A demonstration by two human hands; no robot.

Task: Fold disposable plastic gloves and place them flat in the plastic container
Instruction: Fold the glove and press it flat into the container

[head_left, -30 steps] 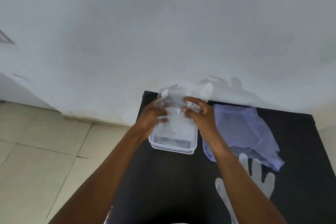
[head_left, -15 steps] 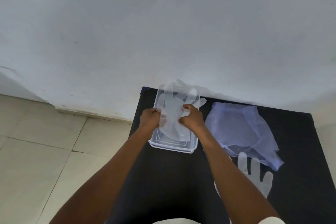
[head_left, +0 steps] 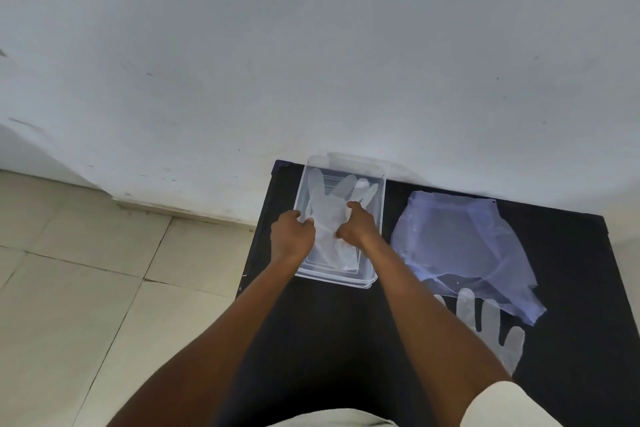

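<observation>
Gloves of thin clear plastic are the work here: one glove (head_left: 329,215) lies inside the clear plastic container (head_left: 375,274) at the far left of the black bench (head_left: 571,253), its digits spread toward the wall, not visibly folded. Left hand (head_left: 291,236) and right hand (head_left: 358,227) each have fingers pinched on its sides, pressing it down. A second glove (head_left: 488,326) lies flat on the bench, partly under a bluish plastic sheet (head_left: 457,243), probably next. Count: two gloves, one container, one sheet.
</observation>
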